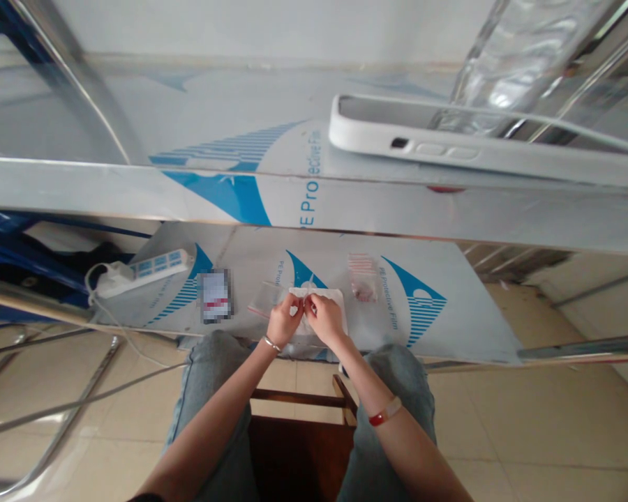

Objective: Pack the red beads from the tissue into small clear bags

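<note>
My left hand (pixel 286 317) and my right hand (pixel 323 314) meet fingertip to fingertip over a white tray (pixel 336 298) on the lower shelf. Both are closed in a pinch. Something thin and pale (pixel 310 279) sticks up from between the fingertips, too small to name. Beside my left hand lies a clear plastic bag (pixel 262 298) with a red line along its edge. To the right of the tray is another clear bag (pixel 365 289) holding small reddish pieces. My fingers hide part of the tray.
A lower shelf (pixel 471 314) covered in printed protective film lies before my knees. At its left are a power strip (pixel 154 272) with a plugged-in cable and a blurred-out device (pixel 215 295). An upper shelf (pixel 214 199) with a white phone case (pixel 423 143) crosses above.
</note>
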`<state>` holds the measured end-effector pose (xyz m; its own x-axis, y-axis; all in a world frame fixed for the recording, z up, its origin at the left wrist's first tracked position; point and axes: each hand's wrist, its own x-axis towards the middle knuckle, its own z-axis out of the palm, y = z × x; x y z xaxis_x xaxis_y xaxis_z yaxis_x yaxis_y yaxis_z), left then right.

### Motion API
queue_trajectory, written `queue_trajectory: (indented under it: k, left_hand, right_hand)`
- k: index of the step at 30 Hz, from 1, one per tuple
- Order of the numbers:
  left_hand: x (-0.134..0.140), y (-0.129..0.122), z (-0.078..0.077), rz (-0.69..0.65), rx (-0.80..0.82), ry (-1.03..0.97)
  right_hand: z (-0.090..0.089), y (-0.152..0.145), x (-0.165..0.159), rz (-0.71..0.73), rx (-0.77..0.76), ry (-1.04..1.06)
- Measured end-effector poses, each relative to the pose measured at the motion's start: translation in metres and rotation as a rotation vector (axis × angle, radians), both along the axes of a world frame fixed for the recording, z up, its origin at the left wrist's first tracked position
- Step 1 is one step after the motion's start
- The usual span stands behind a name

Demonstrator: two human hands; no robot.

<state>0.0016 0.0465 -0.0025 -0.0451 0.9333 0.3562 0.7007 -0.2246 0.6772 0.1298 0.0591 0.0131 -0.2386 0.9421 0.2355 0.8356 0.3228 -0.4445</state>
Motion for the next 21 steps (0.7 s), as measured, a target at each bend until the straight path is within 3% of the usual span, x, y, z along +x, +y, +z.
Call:
queue_trajectory:
  k: [8, 15, 21]
  left_hand:
    - [0.0, -0.002, 0.003, 0.013, -0.008, 0.015]
    - [-0.008, 0.007, 0.003, 0.059, 0.124, 0.01]
    - [-0.011, 0.009, -0.004, -0.129, 0.202, 0.064]
  right_hand:
    - [0.004, 0.0, -0.001, -0.003, 0.006, -0.013]
    - [0.002, -0.003, -0.004, -0.039, 0.024, -0.003]
    - [0.001, -0.003, -0.003, -0.036, 0.1, 0.066]
